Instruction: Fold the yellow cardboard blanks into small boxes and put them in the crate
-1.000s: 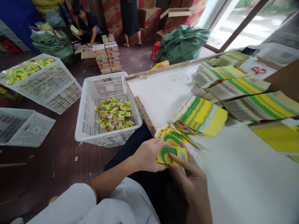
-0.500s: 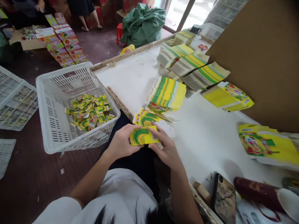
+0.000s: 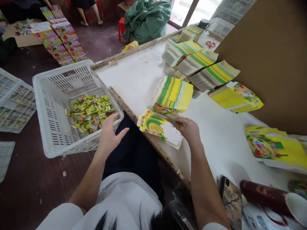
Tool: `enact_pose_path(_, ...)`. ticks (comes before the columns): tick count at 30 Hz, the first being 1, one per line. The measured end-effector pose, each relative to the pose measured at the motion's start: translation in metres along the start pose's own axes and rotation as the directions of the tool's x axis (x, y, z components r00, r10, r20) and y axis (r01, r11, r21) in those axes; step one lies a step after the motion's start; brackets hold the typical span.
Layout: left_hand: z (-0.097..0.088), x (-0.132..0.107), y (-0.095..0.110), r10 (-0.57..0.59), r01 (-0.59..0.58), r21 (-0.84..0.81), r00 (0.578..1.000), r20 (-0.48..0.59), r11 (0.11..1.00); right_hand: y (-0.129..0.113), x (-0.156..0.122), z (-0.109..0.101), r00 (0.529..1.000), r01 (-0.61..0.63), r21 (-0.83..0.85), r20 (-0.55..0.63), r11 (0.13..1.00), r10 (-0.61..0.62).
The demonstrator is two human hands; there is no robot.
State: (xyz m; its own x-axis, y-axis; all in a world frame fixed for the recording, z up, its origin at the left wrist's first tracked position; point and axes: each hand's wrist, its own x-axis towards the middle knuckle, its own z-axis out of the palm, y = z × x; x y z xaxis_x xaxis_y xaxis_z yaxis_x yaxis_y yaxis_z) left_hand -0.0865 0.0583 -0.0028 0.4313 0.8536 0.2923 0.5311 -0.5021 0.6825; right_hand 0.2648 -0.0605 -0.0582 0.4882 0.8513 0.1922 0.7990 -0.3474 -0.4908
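Dozens of small boxes (image 3: 90, 111) fill the centre-left basket (image 3: 55, 135); left hand (image 3: 109, 134) spread empty at its rim; right hand (image 3: 189, 129) touches flat cartons (image 3: 153, 125), grip unclear.

A small packing workshop is shown. Printed flat cartons (image 3: 175, 95) are piled on a white table (image 3: 134, 73), folded boxes (image 3: 88, 111) are heaped in a plastic crate (image 3: 48, 95) beside its left edge, and stacked packs (image 3: 62, 38) and sacks (image 3: 146, 19) are kept on the floor.

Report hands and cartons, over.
Left hand open, empty, over basket rim. Right hand on flat carton pile, grip unclear. Folded boxes in basket. Nothing blocking either hand.
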Motion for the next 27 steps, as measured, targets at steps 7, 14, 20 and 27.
enact_pose_path(7, 0.024, 0.000, 0.014, -0.070, 0.188, -0.507, 0.968, 0.243, 0.841, -0.049, -0.038, -0.055, 0.982, -0.159, 0.436, -0.024, 0.886, 0.189)
enact_pose_path(14, 0.063, 0.002, 0.047, 0.114, 0.346, -0.853, 0.902, 0.418, 0.390, -0.100, -0.064, -0.045, 0.963, -0.210, 0.734, 0.270, 0.646, 0.006)
enact_pose_path(20, 0.060, 0.002, 0.060, 0.067, 0.394, -0.880, 0.903, 0.424, 0.264, -0.107, -0.067, -0.042, 0.931, -0.188, 0.705, 0.350, 0.684, -0.104)
enact_pose_path(27, 0.052, -0.013, 0.056, -0.137, 0.473, -0.836, 0.881, 0.453, 0.276, -0.134, -0.084, -0.033, 0.959, -0.096, 0.583, 0.270, 0.807, -0.081)
